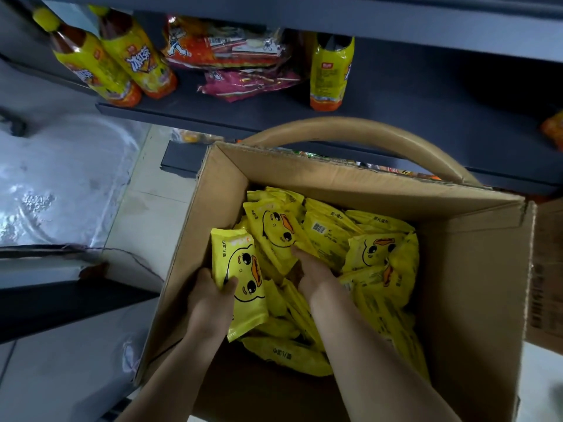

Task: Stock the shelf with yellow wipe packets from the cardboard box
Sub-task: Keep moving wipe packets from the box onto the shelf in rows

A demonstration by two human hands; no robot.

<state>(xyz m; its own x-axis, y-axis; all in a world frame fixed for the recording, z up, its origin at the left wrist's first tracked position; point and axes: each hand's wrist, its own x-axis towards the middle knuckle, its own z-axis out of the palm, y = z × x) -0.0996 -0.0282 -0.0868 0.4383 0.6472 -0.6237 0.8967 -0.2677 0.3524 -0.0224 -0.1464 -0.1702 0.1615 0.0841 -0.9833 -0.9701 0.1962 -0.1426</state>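
Note:
An open cardboard box (475,269) stands on the floor below me, filled with several yellow wipe packets (374,254) printed with a duck face. My left hand (210,303) is inside the box at its left wall, shut on one yellow packet (240,278) held upright. My right hand (310,269) reaches into the middle of the pile, fingers down on another yellow packet (275,231); whether it grips it is hidden. The dark shelf (426,117) lies just beyond the box.
On the shelf stand two tilted yellow tea bottles (122,59), a third bottle (330,71) and a pile of red and pink snack bags (237,62). A curved box flap (365,129) leans against the shelf edge. Clear plastic sheeting (61,178) covers the floor at left.

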